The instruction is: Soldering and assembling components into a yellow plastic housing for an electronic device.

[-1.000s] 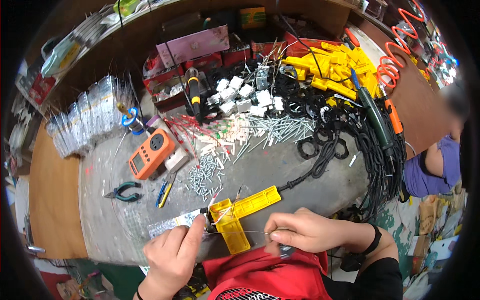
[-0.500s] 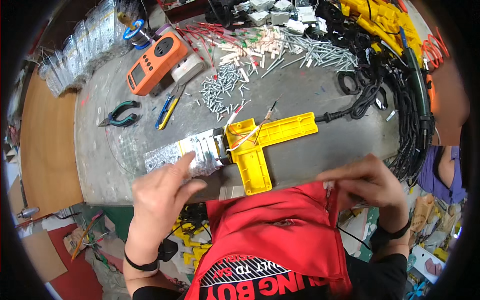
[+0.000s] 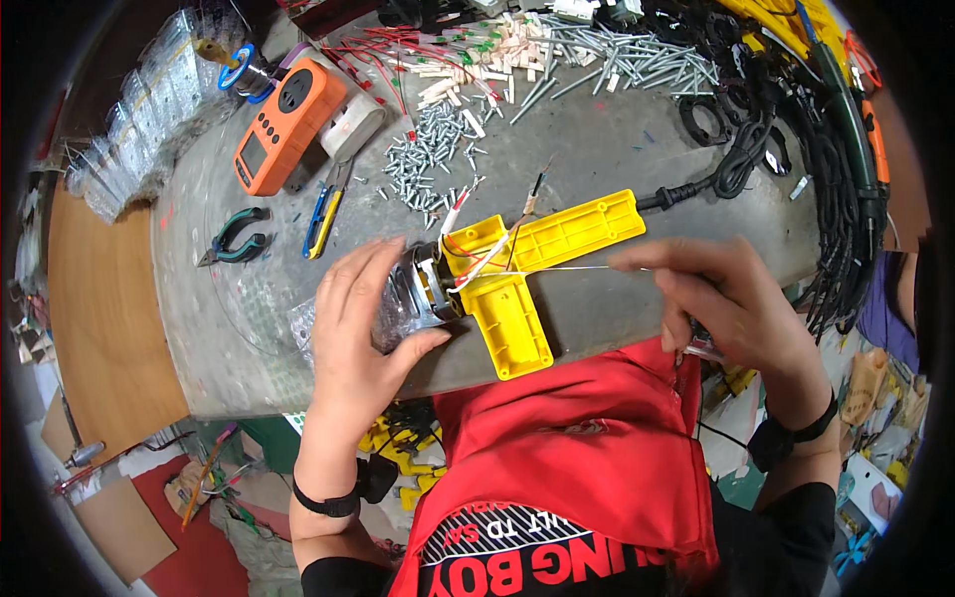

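A T-shaped yellow plastic housing half (image 3: 512, 318) lies with its ribbed inside up. Loose red, white and black wires (image 3: 484, 261) spread over it. Joined to its left end is a silver metal cylinder (image 3: 426, 289), partly covered by clear bubble wrap (image 3: 310, 323). My left hand (image 3: 353, 308) is around this cylinder, fingers on the far side and thumb on the near side. In my right hand (image 3: 731, 303) is a thin metal rod (image 3: 567, 269), pointing left across the housing toward the wires. Its handle end is mostly hidden by my fingers.
Small screws (image 3: 428, 154) are heaped beyond the housing, with longer screws (image 3: 637, 60) farther back. Pliers (image 3: 239, 239), blue-yellow cutters (image 3: 326, 214) and an orange meter (image 3: 288, 124) lie at left. A black cable (image 3: 731, 174) leads right toward bundled cables (image 3: 796, 214).
My left hand has moved right and closed around the metal cylinder. My right hand has come up from the red apron's edge, with the thin rod now showing over the housing.
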Available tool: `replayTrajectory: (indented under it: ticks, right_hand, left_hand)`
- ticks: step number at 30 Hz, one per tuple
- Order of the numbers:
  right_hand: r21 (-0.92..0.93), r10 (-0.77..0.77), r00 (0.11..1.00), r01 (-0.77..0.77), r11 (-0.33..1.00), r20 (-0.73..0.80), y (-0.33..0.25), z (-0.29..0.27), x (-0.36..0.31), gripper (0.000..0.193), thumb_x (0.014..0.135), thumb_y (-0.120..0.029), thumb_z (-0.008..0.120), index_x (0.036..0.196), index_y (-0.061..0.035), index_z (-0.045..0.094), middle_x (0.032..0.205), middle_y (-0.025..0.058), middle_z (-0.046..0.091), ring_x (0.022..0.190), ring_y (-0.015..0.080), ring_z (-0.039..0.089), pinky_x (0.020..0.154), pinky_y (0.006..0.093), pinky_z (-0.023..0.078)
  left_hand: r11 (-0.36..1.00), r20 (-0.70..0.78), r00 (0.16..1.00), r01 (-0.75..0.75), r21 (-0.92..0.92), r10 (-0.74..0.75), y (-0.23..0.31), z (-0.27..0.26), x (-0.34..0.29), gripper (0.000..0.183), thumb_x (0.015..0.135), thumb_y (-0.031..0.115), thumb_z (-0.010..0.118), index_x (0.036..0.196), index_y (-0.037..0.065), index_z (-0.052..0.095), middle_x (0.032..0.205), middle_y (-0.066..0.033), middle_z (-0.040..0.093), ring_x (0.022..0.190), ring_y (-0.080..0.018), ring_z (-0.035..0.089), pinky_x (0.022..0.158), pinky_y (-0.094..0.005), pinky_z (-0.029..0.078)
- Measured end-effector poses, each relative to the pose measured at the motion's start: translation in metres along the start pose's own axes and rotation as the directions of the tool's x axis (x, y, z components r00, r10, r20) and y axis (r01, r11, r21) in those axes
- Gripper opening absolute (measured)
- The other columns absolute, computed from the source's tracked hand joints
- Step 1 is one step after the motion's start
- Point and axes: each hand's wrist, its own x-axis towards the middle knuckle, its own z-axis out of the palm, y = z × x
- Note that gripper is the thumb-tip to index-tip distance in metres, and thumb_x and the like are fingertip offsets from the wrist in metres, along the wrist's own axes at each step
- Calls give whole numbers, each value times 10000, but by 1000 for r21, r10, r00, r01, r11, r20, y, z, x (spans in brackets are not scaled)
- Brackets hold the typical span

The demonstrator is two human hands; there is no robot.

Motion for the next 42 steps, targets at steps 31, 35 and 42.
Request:
replayTrajectory:
  ticks: [31, 35, 42]
  right_hand:
    - [160, -220, 962, 195, 968, 159, 10, 35, 41, 295, 938, -7, 491, 1195, -1, 638, 742, 129, 671, 571, 192, 638, 550, 314, 505]
    - [-311, -576, 816, 559, 769, 43, 29, 46, 44, 415, 889, -26, 531, 1298, -47, 598, 734, 134, 667, 578, 224, 651, 536, 342, 509]
    - [-813, -413, 851, 475, 338, 325, 10, 55, 37, 676, 837, -168, 582, 1492, -131, 419, 651, 76, 631, 522, 199, 633, 452, 347, 478]
  left_hand:
    - [826, 114, 975, 220, -519, -188, -18, -10, -12, 701, 694, 92, 820, 1334, -15, 552, 1325, -189, 570, 1256, -326, 528, 1070, -423, 401]
    - [874, 75, 988, 153, -462, -134, -15, -8, -10, 632, 692, 94, 810, 1284, 13, 603, 1314, -193, 568, 1230, -335, 537, 1049, -427, 412]
    - [960, 46, 998, 55, -275, -44, -14, -7, -11, 539, 709, 132, 800, 1224, 64, 656, 1289, -192, 575, 1168, -334, 558, 1000, -428, 429]
